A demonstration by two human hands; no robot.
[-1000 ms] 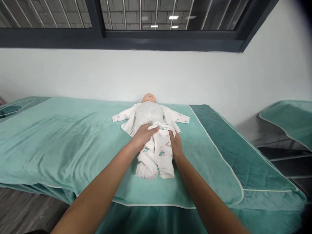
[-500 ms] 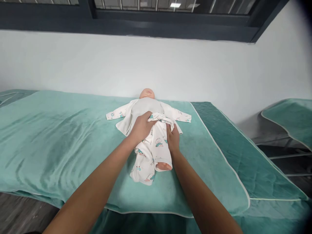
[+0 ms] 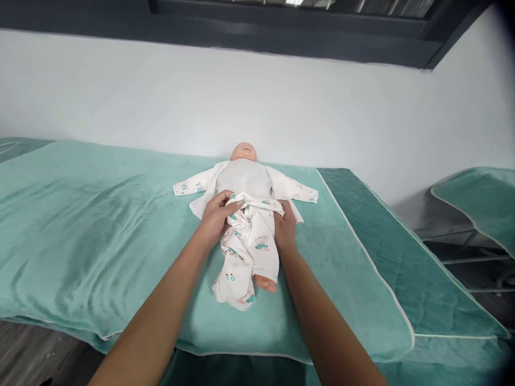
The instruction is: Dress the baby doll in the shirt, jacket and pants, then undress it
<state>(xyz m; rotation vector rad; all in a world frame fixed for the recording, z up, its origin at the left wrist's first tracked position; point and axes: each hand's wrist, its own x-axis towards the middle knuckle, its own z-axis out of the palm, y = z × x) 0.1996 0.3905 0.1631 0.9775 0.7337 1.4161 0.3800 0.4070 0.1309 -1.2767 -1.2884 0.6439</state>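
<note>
A baby doll (image 3: 243,151) lies on its back, head toward the wall, in an open white printed jacket (image 3: 197,183) over a pale grey torso. White printed baby pants (image 3: 263,246) cover its legs; one foot (image 3: 265,283) pokes out of the cuff on the right, while the left cuff hides the other. My left hand (image 3: 219,214) grips the waistband at the doll's hip on the left, thumb on top of the cloth. At the opposite hip my right hand (image 3: 285,225) is closed on the waistband, its fingertips partly hidden by fabric.
A light green blanket (image 3: 100,230) with folds on its left covers the bed. Darker green quilted bedding (image 3: 386,252) extends to the right. Behind stands a white wall (image 3: 161,102) beneath a dark window frame (image 3: 281,35). Another green-covered surface (image 3: 478,193) is at far right.
My left hand has shifted left from the middle of the waistband to the hip. The waistband now lies wider and flatter across the doll, and more of the right foot shows.
</note>
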